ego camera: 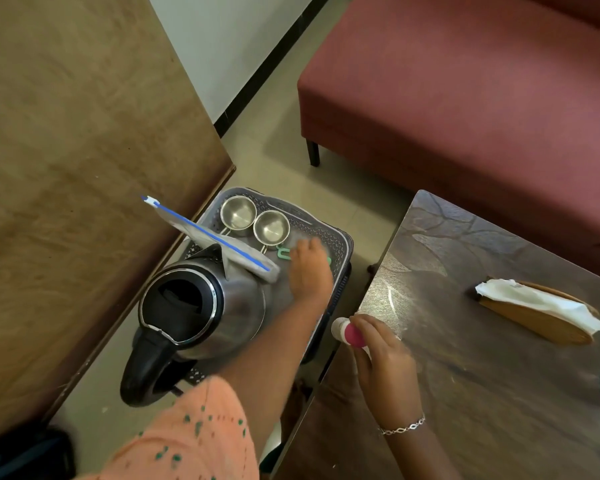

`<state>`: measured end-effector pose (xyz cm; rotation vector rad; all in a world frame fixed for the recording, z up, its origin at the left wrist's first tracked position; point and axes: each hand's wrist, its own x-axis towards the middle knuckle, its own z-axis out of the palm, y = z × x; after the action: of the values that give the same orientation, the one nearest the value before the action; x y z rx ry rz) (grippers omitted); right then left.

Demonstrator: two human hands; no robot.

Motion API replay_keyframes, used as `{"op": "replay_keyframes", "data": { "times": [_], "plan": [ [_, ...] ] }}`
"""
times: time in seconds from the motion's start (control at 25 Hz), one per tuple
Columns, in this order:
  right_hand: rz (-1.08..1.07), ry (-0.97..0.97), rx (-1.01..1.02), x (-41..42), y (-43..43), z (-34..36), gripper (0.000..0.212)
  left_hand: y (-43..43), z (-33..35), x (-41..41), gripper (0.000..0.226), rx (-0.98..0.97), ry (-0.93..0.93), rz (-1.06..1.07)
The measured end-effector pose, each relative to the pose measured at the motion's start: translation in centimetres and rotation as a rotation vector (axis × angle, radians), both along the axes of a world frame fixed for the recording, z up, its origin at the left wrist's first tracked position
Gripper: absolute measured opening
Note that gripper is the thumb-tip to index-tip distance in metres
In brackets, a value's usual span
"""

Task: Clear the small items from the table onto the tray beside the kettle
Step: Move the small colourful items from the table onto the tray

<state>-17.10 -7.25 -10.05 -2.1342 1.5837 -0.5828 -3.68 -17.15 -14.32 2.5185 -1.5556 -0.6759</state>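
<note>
My left hand (309,268) lies past the kettle (222,306) in the tray (342,242), palm down over a green item (280,252); blur hides whether my fingers grip it. A zip bag (219,242) leans on the kettle's far side, close beside that hand. Beyond the kettle, two steel cups (238,213) sit in the tray. Right of the kettle, at the table (482,375) edge, my right hand (385,358) curls round a pink-and-white bottle (347,333). Further right lies a napkin holder (541,322).
</note>
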Motion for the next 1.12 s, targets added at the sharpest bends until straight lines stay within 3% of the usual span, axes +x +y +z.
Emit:
{"op": "replay_keyframes", "data": {
  "times": [0.04, 0.12, 0.4, 0.64, 0.84, 1.04, 1.12],
  "plan": [
    [0.012, -0.006, -0.003, 0.1, 0.1, -0.1, 0.033, 0.6, 0.3, -0.7, 0.038, 0.072, 0.17, 0.202],
    [0.038, -0.002, -0.011, 0.3, 0.2, -0.2, 0.036, 1.3, -0.1, -1.4, 0.044, 0.134, 0.26, 0.366],
    [0.018, 0.001, 0.026, -0.2, 0.4, -0.4, 0.036, 2.1, -1.6, -0.8, 0.068, 0.16, 0.191, 0.101],
    [0.012, -0.001, 0.049, 0.1, 1.1, -0.4, 0.044, 2.7, -1.9, 0.6, 0.057, 0.13, 0.121, -0.092],
    [0.014, -0.001, 0.06, 0.8, 1.3, -0.5, 0.05, 1.6, -1.9, 0.5, 0.055, 0.084, 0.158, -0.122],
    [0.022, -0.019, 0.05, 1.4, 0.9, -0.1, 0.036, 2.3, -1.4, 0.9, 0.055, 0.044, 0.273, -0.057],
    [0.029, -0.034, 0.034, 2.1, 0.0, 0.4, 0.033, 3.4, -0.5, 1.2, 0.048, -0.009, 0.398, 0.035]
  ]
}}
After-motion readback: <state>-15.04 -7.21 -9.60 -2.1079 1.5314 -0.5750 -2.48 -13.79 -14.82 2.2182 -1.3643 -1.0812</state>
